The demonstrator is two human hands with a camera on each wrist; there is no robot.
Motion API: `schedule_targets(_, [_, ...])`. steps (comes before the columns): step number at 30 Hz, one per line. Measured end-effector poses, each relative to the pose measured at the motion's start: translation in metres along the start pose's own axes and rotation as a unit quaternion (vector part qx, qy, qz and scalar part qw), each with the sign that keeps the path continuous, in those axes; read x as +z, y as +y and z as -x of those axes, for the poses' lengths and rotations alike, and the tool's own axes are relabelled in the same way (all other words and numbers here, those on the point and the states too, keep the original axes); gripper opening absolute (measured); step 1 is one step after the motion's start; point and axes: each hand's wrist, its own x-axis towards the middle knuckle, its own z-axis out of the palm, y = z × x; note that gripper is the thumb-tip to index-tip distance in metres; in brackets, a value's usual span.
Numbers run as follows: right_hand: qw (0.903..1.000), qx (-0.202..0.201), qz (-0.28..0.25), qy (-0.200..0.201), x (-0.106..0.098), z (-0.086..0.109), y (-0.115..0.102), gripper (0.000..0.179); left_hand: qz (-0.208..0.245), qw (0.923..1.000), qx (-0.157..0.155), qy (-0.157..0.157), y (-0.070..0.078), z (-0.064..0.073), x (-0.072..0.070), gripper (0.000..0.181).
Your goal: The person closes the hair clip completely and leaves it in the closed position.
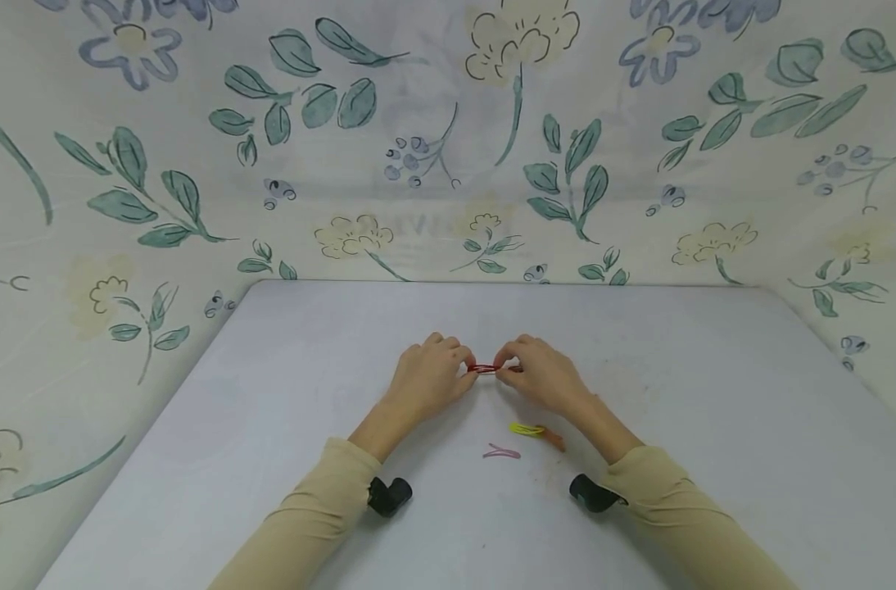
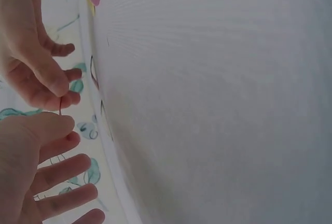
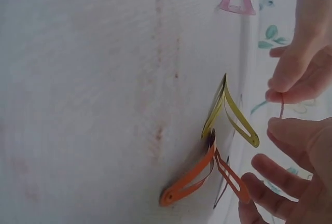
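Note:
Both hands meet over the far middle of the table, pinching a red snap hair clip [image 1: 483, 369] between thumbs and forefingers. My left hand [image 1: 429, 377] has the clip's left end, and my right hand [image 1: 544, 373] the right part. Edge-on in the left wrist view, the red clip [image 2: 60, 106] is a thin line between the fingertips. Nearer to me lie a yellow snap hair clip [image 1: 525, 428], an orange one [image 1: 554, 439] touching it, and a pink one [image 1: 502, 452]. In the right wrist view the yellow clip [image 3: 244, 123] and orange clip [image 3: 181, 185] are bent open.
The white table [image 1: 308, 352] runs to a back edge against a floral cloth [image 1: 433, 229]. Faint reddish smudges [image 3: 158, 133] mark its surface. Black wrist cameras sit at the left cuff [image 1: 391, 497] and the right cuff [image 1: 594, 494].

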Motion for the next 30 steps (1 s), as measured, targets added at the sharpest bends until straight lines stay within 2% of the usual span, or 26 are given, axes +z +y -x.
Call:
schedule_targets(4, [0.9999,-0.003,0.009,-0.008,0.001,0.000,-0.003,0.011,-0.001,0.9997,-0.001,-0.024,0.001,-0.001,0.000,0.013])
schedule_targets(10, [0.9979,-0.017,0.061,-0.012,0.002,0.000,-0.005,0.010,-0.009,0.9984,0.007,-0.055,0.003,-0.003,0.002,0.012])
schedule_targets(15, [0.9958,-0.024,0.087,-0.013,0.005,0.000,-0.004,0.008,-0.018,0.9979,0.011,-0.062,0.004,-0.005,0.005,0.011])
schedule_targets(24, [0.9950,-0.028,0.094,-0.021,0.007,-0.001,-0.004,0.005,-0.036,0.9954,0.007,-0.089,0.006,-0.011,0.009,0.012])
schedule_targets(30, [0.9940,-0.025,0.104,-0.019,0.008,-0.003,-0.003,0.006,-0.037,0.9958,0.012,-0.083,0.008,-0.011,0.007,0.012])
